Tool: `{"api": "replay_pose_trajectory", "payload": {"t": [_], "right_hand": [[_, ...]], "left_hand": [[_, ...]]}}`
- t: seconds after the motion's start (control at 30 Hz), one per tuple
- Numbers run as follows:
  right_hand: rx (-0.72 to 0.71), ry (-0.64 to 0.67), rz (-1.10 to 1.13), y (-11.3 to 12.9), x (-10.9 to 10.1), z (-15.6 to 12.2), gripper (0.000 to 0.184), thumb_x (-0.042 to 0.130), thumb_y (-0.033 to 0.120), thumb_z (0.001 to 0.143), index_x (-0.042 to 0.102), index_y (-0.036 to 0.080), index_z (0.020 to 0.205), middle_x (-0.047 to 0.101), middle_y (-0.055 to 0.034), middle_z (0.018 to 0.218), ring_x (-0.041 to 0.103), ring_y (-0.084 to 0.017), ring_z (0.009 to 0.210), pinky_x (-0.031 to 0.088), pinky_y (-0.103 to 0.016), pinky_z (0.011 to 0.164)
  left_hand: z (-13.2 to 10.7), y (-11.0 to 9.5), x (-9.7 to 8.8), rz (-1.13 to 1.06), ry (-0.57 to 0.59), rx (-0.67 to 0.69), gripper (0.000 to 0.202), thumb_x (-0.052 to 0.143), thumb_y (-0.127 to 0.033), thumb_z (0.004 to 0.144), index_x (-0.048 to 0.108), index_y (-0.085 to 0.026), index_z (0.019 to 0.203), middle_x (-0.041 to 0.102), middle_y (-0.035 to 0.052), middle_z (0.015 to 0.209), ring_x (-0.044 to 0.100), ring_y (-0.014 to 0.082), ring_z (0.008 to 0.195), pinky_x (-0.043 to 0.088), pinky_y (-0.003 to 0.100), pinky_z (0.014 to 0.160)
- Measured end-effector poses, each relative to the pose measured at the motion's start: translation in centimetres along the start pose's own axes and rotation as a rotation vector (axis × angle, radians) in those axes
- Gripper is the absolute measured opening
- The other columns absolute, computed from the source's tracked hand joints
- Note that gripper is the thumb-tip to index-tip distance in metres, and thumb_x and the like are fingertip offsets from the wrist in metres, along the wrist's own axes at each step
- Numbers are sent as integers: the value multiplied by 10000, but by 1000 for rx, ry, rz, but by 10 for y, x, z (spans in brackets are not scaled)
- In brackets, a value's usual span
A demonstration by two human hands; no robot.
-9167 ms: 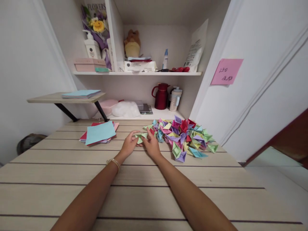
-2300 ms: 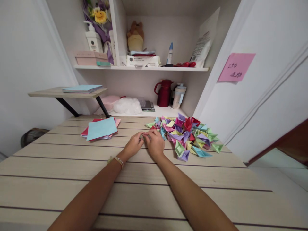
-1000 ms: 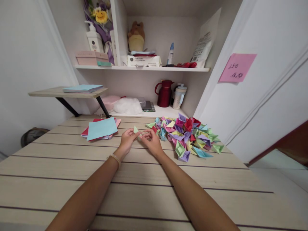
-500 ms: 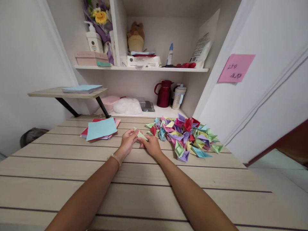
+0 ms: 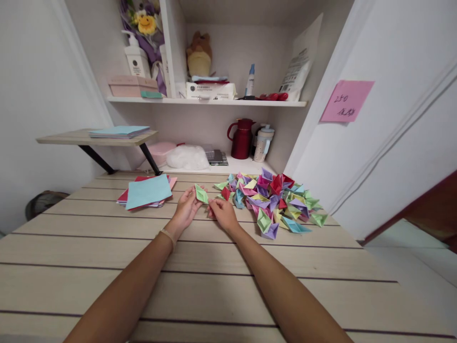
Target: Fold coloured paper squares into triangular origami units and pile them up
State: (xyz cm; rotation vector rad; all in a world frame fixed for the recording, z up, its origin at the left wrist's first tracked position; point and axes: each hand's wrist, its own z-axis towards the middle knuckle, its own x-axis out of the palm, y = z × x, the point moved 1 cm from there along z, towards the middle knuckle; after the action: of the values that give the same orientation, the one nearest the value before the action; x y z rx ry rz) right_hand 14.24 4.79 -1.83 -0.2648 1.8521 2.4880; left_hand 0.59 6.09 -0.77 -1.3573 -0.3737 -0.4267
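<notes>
A small light green paper boat (image 5: 201,194) is held over the table, its hollow turned up towards me. My left hand (image 5: 185,209) is closed on its left side, the fingers behind it. Close by, my right hand (image 5: 224,214) pinches at the boat's lower right tip with thumb and fingers. Just right of my right hand lies a heap of folded paper boats (image 5: 264,202) in green, purple, pink, red, yellow and blue.
A stack of coloured paper sheets (image 5: 149,192) lies at the left on the slatted table (image 5: 214,295). Above it, a small raised shelf (image 5: 67,137) carries more sheets (image 5: 119,132). Behind the table, a white cabinet holds a red jug (image 5: 242,139) and a pale cup (image 5: 263,144).
The green paper has turned from a narrow edge-on shape between both hands to an opened boat facing me. My right hand has shifted its grip to the lower right end.
</notes>
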Motion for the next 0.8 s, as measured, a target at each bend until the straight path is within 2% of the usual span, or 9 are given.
{"api": "replay_pose_trajectory", "payload": {"t": [0.1, 0.2, 0.27, 0.33, 0.43, 0.53, 0.6, 0.7, 0.8], "right_hand": [[-4, -19, 56, 4, -1, -1, 354, 509, 452, 786, 560, 179, 565, 556, 23, 459, 524, -107, 433, 415, -210, 482], [14, -207, 188, 6, -7, 1, 347, 503, 464, 784, 525, 186, 576, 505, 41, 438, 484, -106, 403, 397, -214, 440], [14, -390, 259, 5, -13, 2, 351, 475, 478, 799, 512, 189, 603, 479, 49, 447, 444, -95, 390, 373, -210, 415], [2, -543, 306, 4, -19, 4, 348, 461, 485, 808, 501, 192, 625, 462, 55, 457, 414, -87, 387, 355, -207, 405], [12, -707, 352, 3, -28, 6, 351, 421, 509, 826, 479, 202, 667, 448, 58, 463, 407, -91, 394, 348, -209, 395], [21, -813, 367, 2, -36, 7, 349, 370, 523, 848, 431, 218, 689, 425, 67, 459, 394, -95, 382, 346, -212, 381], [16, -868, 377, 2, -40, 8, 352, 349, 533, 854, 394, 227, 686, 415, 71, 463, 387, -93, 380, 346, -206, 376], [8, -921, 396, 2, -43, 9, 367, 290, 556, 864, 365, 234, 703, 406, 74, 477, 388, -90, 383, 349, -195, 376], [-22, -920, 376, 3, -45, 9, 381, 209, 559, 876, 385, 234, 781, 421, 71, 506, 387, -86, 371, 336, -192, 369]], "left_hand": [[-1, 1, 1, 60, 15, 3, 351, 626, -400, 754, 519, -193, 1015, 605, 122, 1151, 596, 203, 1023, 474, 368, 852], [0, -3, -2, 283, -10, 110, 324, 585, -407, 775, 533, -191, 1010, 600, 123, 1141, 600, 207, 998, 472, 391, 840], [0, -11, -5, 585, -43, 287, 291, 561, -382, 782, 565, -182, 992, 608, 118, 1096, 580, 217, 1012, 451, 394, 871], [-3, -21, -9, 967, -13, 477, 250, 545, -326, 788, 597, -192, 993, 603, 102, 1081, 524, 238, 1083, 380, 408, 965], [-7, -34, -17, 1399, -66, 616, 298, 525, -243, 781, 586, -183, 1067, 574, 129, 1117, 451, 283, 1152, 293, 440, 1024], [-9, -40, -31, 1671, -288, 634, 446, 556, -227, 738, 523, -128, 1171, 471, 191, 1267, 335, 356, 1241, 218, 513, 1030], [-8, -42, -42, 1784, -381, 610, 446, 528, -222, 749, 509, -99, 1177, 491, 216, 1242, 339, 374, 1232, 191, 553, 1015], [-3, -46, -56, 1862, -340, 534, 262, 418, -196, 808, 604, -113, 972, 624, 176, 966, 517, 323, 1030, 246, 509, 990], [-1, -50, -62, 1845, -316, 538, 295, 337, -188, 844, 625, -125, 857, 634, 154, 841, 571, 281, 877, 267, 468, 985]]}}
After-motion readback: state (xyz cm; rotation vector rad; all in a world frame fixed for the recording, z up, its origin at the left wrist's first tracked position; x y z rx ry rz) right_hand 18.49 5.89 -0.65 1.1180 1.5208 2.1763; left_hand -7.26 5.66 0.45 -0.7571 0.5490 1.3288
